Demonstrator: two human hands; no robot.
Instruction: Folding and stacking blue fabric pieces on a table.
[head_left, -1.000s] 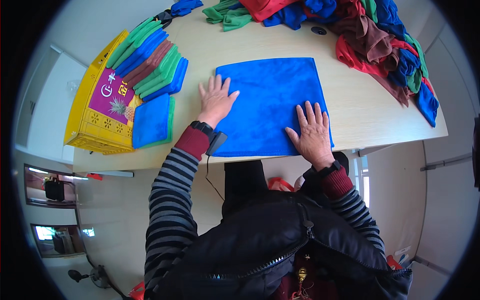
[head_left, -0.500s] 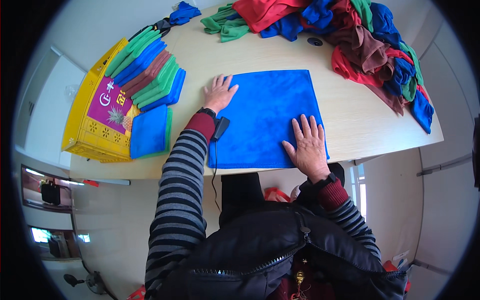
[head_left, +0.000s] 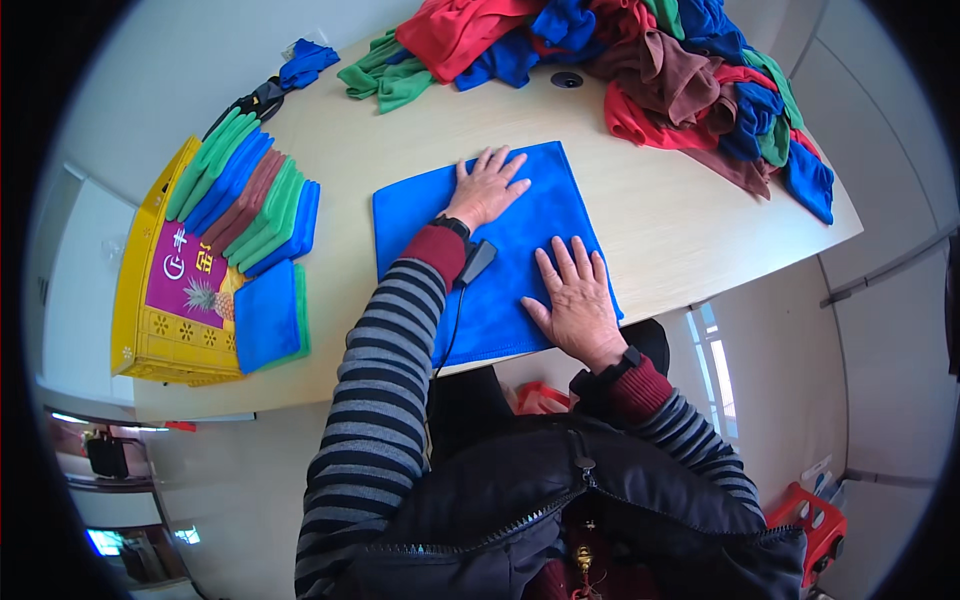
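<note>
A blue cloth [head_left: 420, 225] lies spread flat on the pale wooden table in front of me. My left hand [head_left: 487, 188] rests on its far part, palm down with fingers spread. Near the cloth's right edge, my right hand [head_left: 578, 305] also presses flat, its fingers apart. Neither hand grips anything. A small black device on a cable [head_left: 478, 264] hangs at my left wrist, over the cloth.
At the left, folded green, blue and brown cloths [head_left: 245, 195] stand in a row by a yellow crate [head_left: 165, 350]. A folded blue cloth [head_left: 268, 318] leans against its front. Crumpled cloths [head_left: 670, 80] heap along the back right. A cable hole [head_left: 567, 79] sits in the tabletop [head_left: 440, 130].
My left hand has slid from the cloth's left edge in across its far part. The right hand stays flat near the right edge. The whole view has turned somewhat.
</note>
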